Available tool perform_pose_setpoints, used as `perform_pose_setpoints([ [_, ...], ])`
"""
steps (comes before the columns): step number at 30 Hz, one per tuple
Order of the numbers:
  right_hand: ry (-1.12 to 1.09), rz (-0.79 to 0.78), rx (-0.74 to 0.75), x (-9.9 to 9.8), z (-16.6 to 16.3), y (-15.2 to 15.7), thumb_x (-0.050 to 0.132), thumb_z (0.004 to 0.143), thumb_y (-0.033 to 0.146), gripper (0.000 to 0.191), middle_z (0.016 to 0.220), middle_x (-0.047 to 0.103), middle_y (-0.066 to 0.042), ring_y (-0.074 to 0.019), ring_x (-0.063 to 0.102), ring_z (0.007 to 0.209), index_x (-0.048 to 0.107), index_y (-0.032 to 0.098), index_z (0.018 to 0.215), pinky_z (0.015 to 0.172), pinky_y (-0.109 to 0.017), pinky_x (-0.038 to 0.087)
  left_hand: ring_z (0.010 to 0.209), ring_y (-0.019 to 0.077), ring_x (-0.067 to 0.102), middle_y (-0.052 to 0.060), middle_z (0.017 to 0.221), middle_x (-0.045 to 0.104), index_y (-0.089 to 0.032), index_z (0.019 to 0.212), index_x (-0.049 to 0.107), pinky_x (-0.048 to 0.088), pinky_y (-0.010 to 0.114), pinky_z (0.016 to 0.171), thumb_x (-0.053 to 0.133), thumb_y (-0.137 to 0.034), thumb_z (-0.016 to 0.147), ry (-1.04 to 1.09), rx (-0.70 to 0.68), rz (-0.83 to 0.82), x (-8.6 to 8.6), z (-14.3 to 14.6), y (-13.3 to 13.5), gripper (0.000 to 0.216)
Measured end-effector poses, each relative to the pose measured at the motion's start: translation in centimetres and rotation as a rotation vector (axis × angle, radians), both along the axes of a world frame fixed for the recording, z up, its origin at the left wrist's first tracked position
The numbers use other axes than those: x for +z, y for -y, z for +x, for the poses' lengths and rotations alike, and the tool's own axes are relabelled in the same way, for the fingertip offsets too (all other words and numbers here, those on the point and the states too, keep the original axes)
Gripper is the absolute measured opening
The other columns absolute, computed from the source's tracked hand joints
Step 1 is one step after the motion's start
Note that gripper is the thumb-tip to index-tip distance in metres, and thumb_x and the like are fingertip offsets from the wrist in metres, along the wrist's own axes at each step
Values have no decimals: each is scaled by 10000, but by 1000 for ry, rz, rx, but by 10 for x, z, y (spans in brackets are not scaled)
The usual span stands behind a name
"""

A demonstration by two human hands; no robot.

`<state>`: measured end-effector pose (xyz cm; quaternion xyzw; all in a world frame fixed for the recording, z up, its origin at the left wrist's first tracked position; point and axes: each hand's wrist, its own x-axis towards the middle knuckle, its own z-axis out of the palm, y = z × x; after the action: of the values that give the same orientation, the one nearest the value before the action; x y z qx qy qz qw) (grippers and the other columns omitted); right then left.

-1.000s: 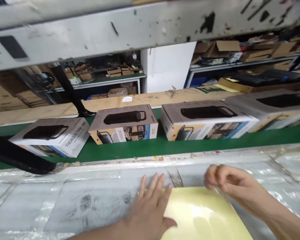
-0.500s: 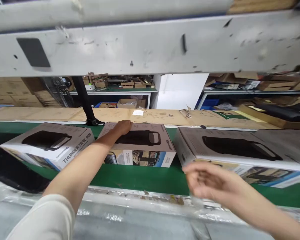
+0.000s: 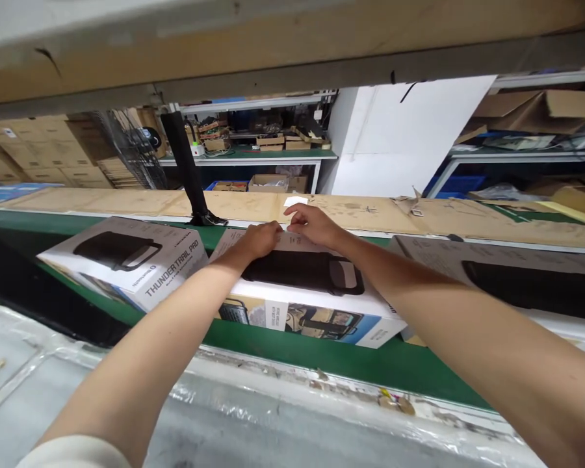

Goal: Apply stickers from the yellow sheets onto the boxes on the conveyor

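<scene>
left grip (image 3: 264, 239) on white box (image 3: 258, 289), black device picture (image 3: 302, 271)

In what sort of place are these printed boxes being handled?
Probably a factory's packing area: printed product boxes stand in a row on what looks like a green conveyor belt, with stacked cardboard cartons in the background.
</scene>
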<state>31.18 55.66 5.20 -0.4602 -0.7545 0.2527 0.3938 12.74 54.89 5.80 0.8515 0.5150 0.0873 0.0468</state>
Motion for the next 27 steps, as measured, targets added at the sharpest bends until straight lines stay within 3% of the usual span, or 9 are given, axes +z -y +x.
perform_pose_setpoints([
  [5,105,3,-47,-3,-5,-6,724,740,120,290,766,651,28,-173,628,718,645,210,1005,711,-293,516,1240,282,637,94,1340,677,-193,1296,608,457,397,1066,397,-153,1022,-30,-5,1,1,-4,1,349],
  [10,187,105,-229,-6,-10,5,564,841,67,290,1075,691,-110,-266,646,962,653,175,1095,915,-454,513,1237,280,636,94,1352,668,-198,1279,607,455,408,1067,383,-149,1024,-30,-17,14,-1,-8,-1,343],
  [14,376,219,-122,-7,-17,37,485,916,76,428,1208,699,-116,-300,579,1215,609,200,1306,1061,-461,438,1238,291,634,103,1356,663,-189,1279,602,456,424,1072,386,-177,1030,-15,-21,14,-3,-11,-4,330],
  [17,606,119,-56,-6,-25,49,442,986,145,550,1407,617,-134,-307,498,1355,396,205,1531,1131,-484,370,1236,291,638,104,1330,678,-189,1273,603,463,417,1064,376,-173,1026,-7,-20,13,-4,-14,-5,336],
  [19,659,-10,-84,-2,-31,46,416,1030,231,560,1463,575,-159,-327,464,1398,300,193,1577,1149,-533,336,1226,285,645,107,1312,686,-183,1288,590,472,406,1054,346,-179,1034,-7,-17,16,-3,-17,-4,353],
  [23,648,-152,-153,12,-44,39,429,1049,371,603,1427,596,-219,-378,508,1370,267,135,1579,1125,-637,332,1275,220,616,82,1410,634,-200,1466,452,454,335,1080,275,-218,1063,-14,-39,23,3,-24,1,440],
  [25,647,-184,-183,20,-44,59,434,1049,393,612,1517,503,-240,-401,416,1446,283,129,1581,1146,-698,266,1368,190,540,27,1519,547,-274,1515,415,389,309,1145,300,-325,1077,-46,-70,-21,9,-25,4,456],
  [27,661,-187,-183,25,-35,104,474,1038,416,619,1613,369,-228,-410,285,1517,323,166,1583,1174,-723,194,1419,211,484,-2,1563,500,-323,1486,466,335,342,1190,351,-496,1056,-91,-78,-84,16,-23,5,477],
])
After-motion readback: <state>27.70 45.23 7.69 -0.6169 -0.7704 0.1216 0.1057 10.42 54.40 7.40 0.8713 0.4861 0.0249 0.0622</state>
